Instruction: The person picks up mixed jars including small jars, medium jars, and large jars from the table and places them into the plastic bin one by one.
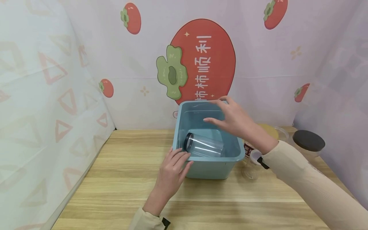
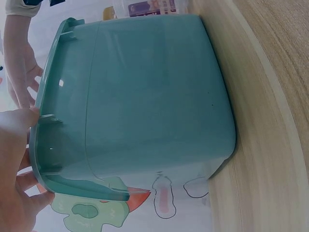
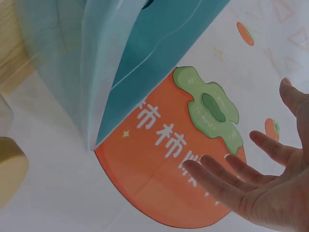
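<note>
A blue plastic bin (image 1: 211, 169) stands upright on the wooden table. My left hand (image 1: 172, 172) holds its near left corner, fingers over the rim and thumb along the outer front; the left wrist view shows this hand (image 2: 17, 164) at the rim too. Inside the bin lies a clear plastic jar (image 1: 205, 145) on its side, its black lid (image 1: 188, 142) toward the left wall. Above the bin's far right part hovers my right hand (image 1: 231, 116), thumb and fingers spread with nothing between them. The right wrist view has these spread fingers (image 3: 217, 186) beside the bin (image 3: 159, 53).
Right of the bin, partly behind my right arm, stand several clear jars: one with a black lid (image 1: 309, 140), one with a yellow lid (image 1: 269, 131), and a small one (image 1: 251, 171) near the bin's front corner. A printed curtain (image 1: 138, 64) hangs behind the table.
</note>
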{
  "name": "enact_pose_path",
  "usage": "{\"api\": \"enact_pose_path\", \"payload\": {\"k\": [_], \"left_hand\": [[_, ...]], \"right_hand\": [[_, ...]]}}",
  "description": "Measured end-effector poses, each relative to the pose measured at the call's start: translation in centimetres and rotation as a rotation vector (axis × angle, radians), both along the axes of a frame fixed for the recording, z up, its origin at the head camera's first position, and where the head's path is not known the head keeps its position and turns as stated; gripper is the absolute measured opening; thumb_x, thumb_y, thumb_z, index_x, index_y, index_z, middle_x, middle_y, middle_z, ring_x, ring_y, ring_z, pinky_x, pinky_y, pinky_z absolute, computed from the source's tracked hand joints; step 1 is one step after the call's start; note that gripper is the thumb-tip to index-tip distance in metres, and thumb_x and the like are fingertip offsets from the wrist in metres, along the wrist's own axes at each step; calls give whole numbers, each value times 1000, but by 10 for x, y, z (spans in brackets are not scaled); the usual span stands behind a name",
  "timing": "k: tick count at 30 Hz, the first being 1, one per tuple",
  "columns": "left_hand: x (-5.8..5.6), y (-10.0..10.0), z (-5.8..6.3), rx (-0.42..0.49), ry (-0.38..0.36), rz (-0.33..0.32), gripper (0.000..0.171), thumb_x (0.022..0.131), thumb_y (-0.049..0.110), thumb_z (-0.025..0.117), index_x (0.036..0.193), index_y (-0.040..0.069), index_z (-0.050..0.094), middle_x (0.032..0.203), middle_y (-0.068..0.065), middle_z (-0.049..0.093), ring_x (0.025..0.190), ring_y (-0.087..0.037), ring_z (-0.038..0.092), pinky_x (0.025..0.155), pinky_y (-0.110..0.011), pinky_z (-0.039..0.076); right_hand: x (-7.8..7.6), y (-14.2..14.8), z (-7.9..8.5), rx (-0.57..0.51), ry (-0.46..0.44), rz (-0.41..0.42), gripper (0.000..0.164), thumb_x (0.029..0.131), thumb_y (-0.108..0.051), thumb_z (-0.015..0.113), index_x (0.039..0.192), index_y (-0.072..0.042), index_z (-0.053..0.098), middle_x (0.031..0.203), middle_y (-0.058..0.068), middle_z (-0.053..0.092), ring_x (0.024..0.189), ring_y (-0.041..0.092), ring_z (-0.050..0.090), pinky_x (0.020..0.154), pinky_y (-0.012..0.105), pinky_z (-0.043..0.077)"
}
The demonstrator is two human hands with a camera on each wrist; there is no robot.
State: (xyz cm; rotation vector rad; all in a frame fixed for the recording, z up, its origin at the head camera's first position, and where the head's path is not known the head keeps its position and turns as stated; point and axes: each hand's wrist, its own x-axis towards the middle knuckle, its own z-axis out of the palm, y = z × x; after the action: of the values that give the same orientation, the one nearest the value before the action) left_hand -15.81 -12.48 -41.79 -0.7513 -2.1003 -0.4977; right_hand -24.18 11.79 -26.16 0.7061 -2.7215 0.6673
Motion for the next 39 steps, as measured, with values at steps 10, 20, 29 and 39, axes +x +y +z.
{"api": "enact_pose_path", "payload": {"k": [10,20,29,39], "left_hand": [[-1,-1,-1,7,5,-8,28,86,14,87,110,2,78,107,-9,78,112,-34,71,105,-60,55],[0,0,0,9,-7,-6,28,86,13,87,110,1,78,107,-9,78,112,-34,71,105,-61,55],[1,1,0,7,-7,-3,29,86,13,87,110,2,78,108,-9,78,114,-32,70,104,-61,55],[2,0,1,2,-15,0,29,86,14,87,111,2,78,108,-9,78,113,-33,70,105,-61,55]], "right_hand": [[5,13,-4,-56,31,-3,70,94,-36,82,153,-9,54,150,23,50,131,43,56,102,65,54],[13,25,-13,-78,85,-15,68,95,-35,81,151,-5,55,146,25,52,127,44,57,101,65,54],[18,31,-19,-116,90,-47,68,94,-32,82,150,-5,55,146,27,51,131,46,54,103,67,52],[25,39,-22,-157,111,-47,67,95,-31,82,151,-7,55,145,26,51,124,45,57,97,67,54]]}}
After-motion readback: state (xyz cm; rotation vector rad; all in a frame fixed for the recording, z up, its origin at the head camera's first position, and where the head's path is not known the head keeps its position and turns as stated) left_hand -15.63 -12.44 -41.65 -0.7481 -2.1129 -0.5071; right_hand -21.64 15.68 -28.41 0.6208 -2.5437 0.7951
